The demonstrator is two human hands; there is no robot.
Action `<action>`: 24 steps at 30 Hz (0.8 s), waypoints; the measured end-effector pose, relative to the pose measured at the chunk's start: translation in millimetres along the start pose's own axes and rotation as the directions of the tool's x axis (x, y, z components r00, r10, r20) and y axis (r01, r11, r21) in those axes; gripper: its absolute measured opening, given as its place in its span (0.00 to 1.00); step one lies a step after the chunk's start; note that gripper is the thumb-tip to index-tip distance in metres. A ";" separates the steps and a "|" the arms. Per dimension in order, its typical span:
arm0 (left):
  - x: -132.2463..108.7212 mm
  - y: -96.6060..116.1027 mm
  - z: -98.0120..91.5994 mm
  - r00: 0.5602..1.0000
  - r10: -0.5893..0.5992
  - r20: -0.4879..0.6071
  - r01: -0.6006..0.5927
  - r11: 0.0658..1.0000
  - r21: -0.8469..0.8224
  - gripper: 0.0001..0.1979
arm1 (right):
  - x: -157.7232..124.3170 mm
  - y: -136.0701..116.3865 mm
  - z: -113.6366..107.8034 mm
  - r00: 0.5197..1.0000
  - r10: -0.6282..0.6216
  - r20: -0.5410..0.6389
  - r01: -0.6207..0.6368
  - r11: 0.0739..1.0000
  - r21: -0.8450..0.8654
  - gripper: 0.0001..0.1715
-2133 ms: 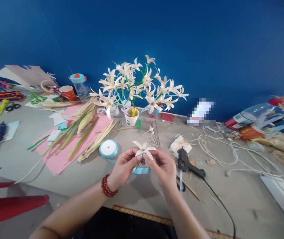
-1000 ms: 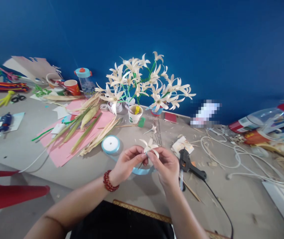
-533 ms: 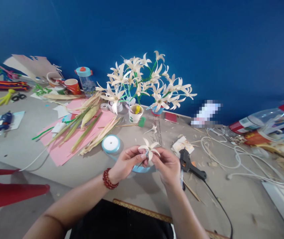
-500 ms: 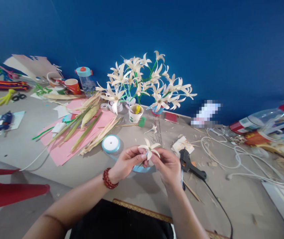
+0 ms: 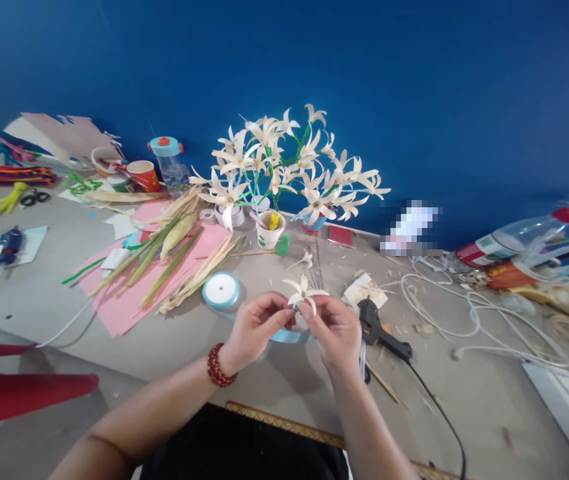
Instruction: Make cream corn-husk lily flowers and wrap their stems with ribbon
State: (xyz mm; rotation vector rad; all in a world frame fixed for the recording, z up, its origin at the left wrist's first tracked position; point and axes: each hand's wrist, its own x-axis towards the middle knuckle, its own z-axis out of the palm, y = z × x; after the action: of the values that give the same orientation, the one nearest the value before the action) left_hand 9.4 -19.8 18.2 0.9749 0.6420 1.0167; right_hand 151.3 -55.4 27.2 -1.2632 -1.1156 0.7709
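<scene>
A white handmade flower with narrow curved petals is held up above the table between both hands. My left hand is closed in a pinch at the flower's base, where a bit of light blue shows. From the other side, my right hand pinches the flower just under its petals. Below the hands loops a light blue ribbon, coming from a ribbon spool to the left; its end is hidden by the fingers. Behind the hands lies another small white flower by thin wire stems.
A black glue gun with its cord lies right of my right hand. Finished white flowers stand in cups at the back. Dried husks cover pink paper on the left. White cables and a plastic bottle are on the right.
The flower has turned and tilted between my fingers, its petals now pointing more to the right. My left hand has shifted slightly, still pinching at the base.
</scene>
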 end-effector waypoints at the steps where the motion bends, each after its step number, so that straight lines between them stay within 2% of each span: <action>1: 0.1 -0.5 -0.6 1.000 -0.010 0.020 0.011 1.000 -0.014 0.11 | -0.1 0.3 0.4 1.000 0.003 0.009 -0.004 1.000 0.011 0.07; 8: 2.6 -6.3 -6.7 0.978 -0.141 0.152 0.173 0.958 -0.228 0.11 | 0.7 -2.1 1.4 0.999 0.020 0.033 -0.023 0.997 0.073 0.05; 12: 3.0 -2.2 -5.3 0.962 -0.179 0.208 0.233 0.932 -0.277 0.10 | 2.9 -8.4 2.1 0.993 0.033 0.111 -0.051 0.986 0.159 0.07; 17: 2.0 1.0 -3.0 0.951 -0.190 0.244 0.256 0.926 -0.278 0.11 | 3.2 -9.9 1.8 0.980 0.088 0.181 -0.130 0.963 0.236 0.12; 21: 1.8 0.1 -2.9 0.945 -0.187 0.269 0.257 0.932 -0.256 0.12 | 1.5 -7.7 1.4 0.958 0.123 0.260 -0.202 0.931 0.304 0.11; 24: 1.9 -2.7 -4.1 0.949 -0.178 0.260 0.242 0.939 -0.243 0.12 | 1.1 -7.3 1.2 0.965 0.106 0.240 -0.181 0.931 0.316 0.10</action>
State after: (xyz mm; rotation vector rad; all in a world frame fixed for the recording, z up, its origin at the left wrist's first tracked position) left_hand 7.9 -17.1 13.9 0.7500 0.3872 0.7603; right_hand 149.6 -55.4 34.5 -0.9933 -1.0182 1.1840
